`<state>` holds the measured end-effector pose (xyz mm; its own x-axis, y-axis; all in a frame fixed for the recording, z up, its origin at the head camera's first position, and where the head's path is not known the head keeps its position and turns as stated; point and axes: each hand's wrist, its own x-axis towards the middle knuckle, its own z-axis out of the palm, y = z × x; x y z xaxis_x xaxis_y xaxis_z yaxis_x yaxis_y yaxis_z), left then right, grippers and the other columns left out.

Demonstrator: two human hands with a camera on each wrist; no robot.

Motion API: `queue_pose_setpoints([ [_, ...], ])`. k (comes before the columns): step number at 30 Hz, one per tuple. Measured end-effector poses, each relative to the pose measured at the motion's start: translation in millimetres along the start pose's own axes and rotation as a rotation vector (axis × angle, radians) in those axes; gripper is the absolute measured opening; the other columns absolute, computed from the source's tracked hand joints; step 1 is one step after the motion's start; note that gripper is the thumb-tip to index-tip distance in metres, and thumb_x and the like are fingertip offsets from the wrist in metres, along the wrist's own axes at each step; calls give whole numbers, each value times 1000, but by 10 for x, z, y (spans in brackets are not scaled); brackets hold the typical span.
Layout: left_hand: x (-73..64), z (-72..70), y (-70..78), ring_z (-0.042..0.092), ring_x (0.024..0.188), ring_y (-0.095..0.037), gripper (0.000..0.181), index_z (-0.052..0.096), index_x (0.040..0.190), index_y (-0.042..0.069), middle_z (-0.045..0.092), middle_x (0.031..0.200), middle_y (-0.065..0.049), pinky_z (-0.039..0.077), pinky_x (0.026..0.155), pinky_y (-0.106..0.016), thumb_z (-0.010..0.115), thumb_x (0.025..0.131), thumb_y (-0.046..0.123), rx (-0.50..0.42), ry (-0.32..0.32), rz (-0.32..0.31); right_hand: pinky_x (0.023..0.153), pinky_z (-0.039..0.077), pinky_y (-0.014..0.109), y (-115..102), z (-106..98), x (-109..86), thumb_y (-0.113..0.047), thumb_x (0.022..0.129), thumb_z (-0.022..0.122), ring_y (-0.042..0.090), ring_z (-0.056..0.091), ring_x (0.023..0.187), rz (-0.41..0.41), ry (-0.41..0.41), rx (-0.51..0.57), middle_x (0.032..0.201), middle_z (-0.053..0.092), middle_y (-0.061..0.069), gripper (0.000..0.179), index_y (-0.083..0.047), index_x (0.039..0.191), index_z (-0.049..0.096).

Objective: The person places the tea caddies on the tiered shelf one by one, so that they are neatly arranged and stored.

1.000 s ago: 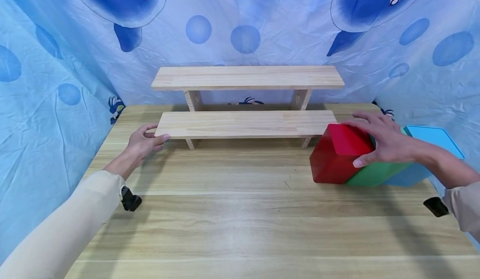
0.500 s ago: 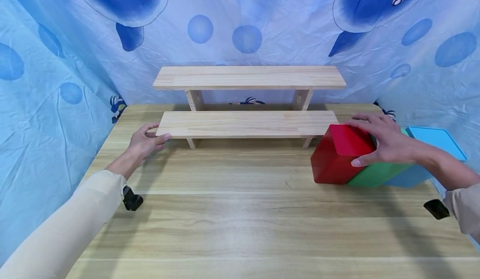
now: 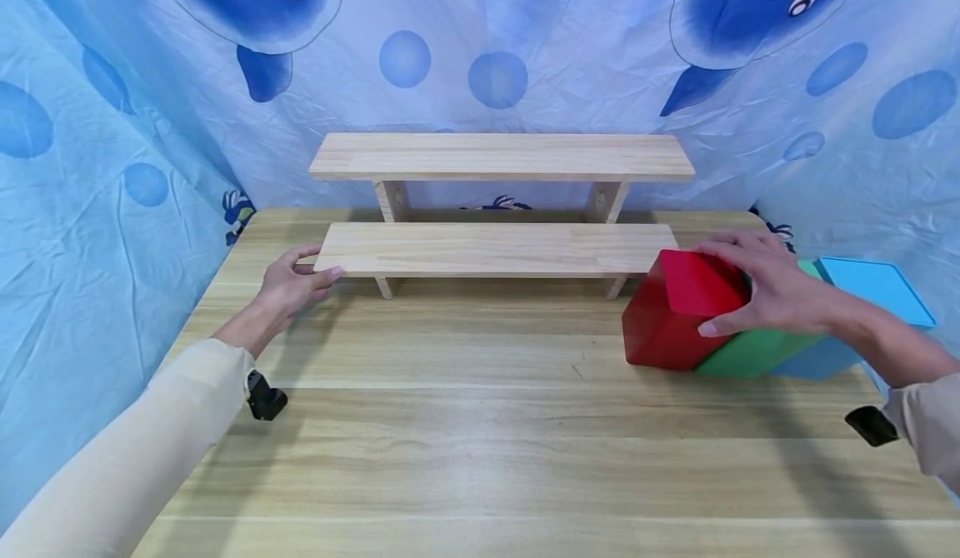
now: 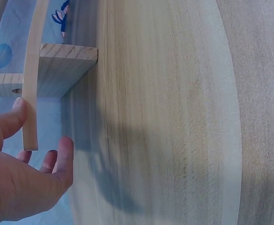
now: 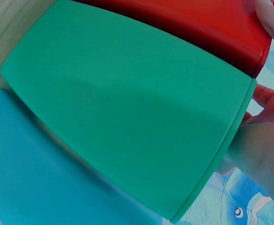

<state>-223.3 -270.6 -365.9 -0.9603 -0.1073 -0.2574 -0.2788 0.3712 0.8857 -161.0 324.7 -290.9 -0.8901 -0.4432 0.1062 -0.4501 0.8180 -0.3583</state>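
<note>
My left hand (image 3: pixel 288 287) holds the left end of the lower board (image 3: pixel 495 250) of a two-tier wooden shelf. In the left wrist view the thumb lies on the board's upper face, and the other fingers curve around below its end. On the right, my right hand (image 3: pixel 783 283) spans the top of a red box (image 3: pixel 667 329), thumb at its near side and fingers reaching over the far side. A green box (image 3: pixel 757 354) stands beside the red one under the hand, with a light blue box (image 3: pixel 873 283) to its right. The right wrist view shows the green box's broad side (image 5: pixel 127 108) up close.
The shelf's upper board (image 3: pixel 498 156) rises behind the lower one on short wooden legs. All stand on a wood-grain table (image 3: pixel 450 441). A blue dolphin-print cloth (image 3: pixel 570 58) hangs around the back and sides. Black wrist cameras (image 3: pixel 266 396) sit at both cuffs.
The head view has drifted slightly, so the scene sits a little further right. My right thumb has shifted slightly left against the red box; the left hand keeps its place on the board.
</note>
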Motion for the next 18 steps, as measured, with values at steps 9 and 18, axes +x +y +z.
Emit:
queue_pose_setpoints([
  [9,0,8,-5,51,119,-37,82,20,154,11,35,140,-26,48,99,-44,68,90,32,1,0,0,63,48,36,-107,-44,-6,-20,55,94,38,32,119,-1,27,77,132,42,17,97,-9,139,46],
  [18,11,-1,-9,57,112,-30,82,21,153,10,38,134,-22,49,98,-43,68,90,32,9,-3,11,63,52,28,-322,-83,41,-21,56,94,37,32,122,32,-19,131,134,40,15,102,-14,143,41],
])
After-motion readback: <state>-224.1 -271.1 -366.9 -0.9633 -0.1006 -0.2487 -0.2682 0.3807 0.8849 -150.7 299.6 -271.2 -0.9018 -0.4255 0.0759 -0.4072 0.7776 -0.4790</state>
